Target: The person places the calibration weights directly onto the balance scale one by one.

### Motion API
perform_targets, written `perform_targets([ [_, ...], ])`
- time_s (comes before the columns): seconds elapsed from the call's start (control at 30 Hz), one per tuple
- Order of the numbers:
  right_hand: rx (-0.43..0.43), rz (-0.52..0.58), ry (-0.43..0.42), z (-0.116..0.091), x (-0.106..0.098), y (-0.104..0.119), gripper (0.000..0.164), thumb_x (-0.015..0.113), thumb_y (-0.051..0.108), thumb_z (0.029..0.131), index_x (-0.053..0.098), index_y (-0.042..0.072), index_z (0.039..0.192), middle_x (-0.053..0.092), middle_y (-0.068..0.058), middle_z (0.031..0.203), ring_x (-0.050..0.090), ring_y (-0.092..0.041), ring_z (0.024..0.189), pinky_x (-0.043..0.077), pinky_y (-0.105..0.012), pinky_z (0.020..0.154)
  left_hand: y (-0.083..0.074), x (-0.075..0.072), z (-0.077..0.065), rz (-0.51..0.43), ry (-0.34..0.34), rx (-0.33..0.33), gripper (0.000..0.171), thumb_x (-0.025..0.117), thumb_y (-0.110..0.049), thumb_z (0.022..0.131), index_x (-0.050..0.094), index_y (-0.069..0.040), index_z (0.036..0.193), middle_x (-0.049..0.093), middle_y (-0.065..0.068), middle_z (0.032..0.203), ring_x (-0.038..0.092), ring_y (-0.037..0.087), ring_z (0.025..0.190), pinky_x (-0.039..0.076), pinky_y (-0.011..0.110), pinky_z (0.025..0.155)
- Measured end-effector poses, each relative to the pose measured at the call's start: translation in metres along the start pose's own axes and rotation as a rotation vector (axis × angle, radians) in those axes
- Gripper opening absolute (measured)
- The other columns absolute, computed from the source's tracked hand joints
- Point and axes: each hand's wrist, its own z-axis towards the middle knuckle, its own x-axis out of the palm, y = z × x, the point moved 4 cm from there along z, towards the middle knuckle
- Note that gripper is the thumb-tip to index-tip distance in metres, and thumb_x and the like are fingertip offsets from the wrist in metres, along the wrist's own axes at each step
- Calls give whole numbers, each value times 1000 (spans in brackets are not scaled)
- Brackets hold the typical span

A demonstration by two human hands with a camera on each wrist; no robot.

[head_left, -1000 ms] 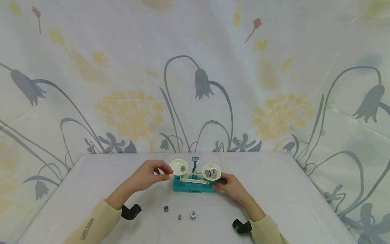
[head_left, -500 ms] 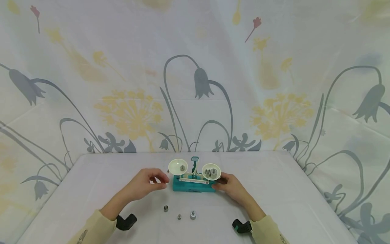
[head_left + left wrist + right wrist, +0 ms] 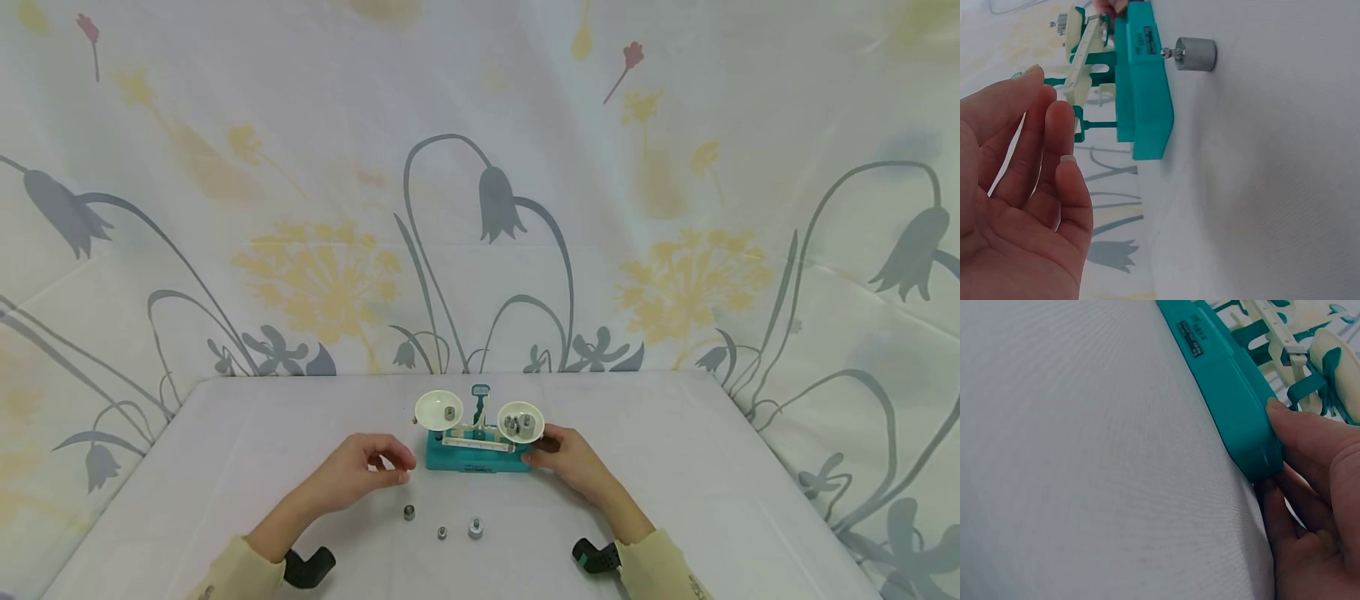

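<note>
A teal balance scale [image 3: 477, 461] with two cream pans stands on the white table. The left pan [image 3: 429, 410] carries one metal weight [image 3: 449, 412]. Several weights [image 3: 527, 423] sit in the right pan [image 3: 520, 408], which is slightly lower, and the beam [image 3: 477, 445] slopes down to the right. My right hand [image 3: 573, 462] grips the right end of the scale's base, thumb on the front and fingers beneath or behind. To the left of the base my left hand [image 3: 356, 473] hovers, fingers loosely curved and nothing between them. A single weight [image 3: 1196, 54] also shows in the left wrist view.
Three loose weights lie in front of the scale: a dark one [image 3: 408, 512], a small one [image 3: 442, 533] and a larger silver one [image 3: 476, 528]. A flower-printed curtain [image 3: 480, 208] hangs behind the table and along both sides.
My left hand has drawn back from beside the left pan, moving left and toward the front edge. The right hand stays at the base.
</note>
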Motion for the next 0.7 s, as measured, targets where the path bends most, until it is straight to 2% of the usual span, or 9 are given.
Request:
perform_targets([
  [0.4,1,-12,-5,-1,0,2,55,79,19,85,59,-3,132,66,-13,123,61,-28,115,49,-29,92,12,12,-3,-15,49,-17,13,72,-8,91,72,-5,104,70,8,100,61,15,92,48,27,78],
  [0.7,2,-9,-4,0,0,0,55,79,18,85,60,-3,132,66,-13,123,61,-28,115,49,-28,91,17,18,-5,-38,78,9,14,74,-9,89,72,-5,102,71,8,99,61,12,89,48,26,73],
])
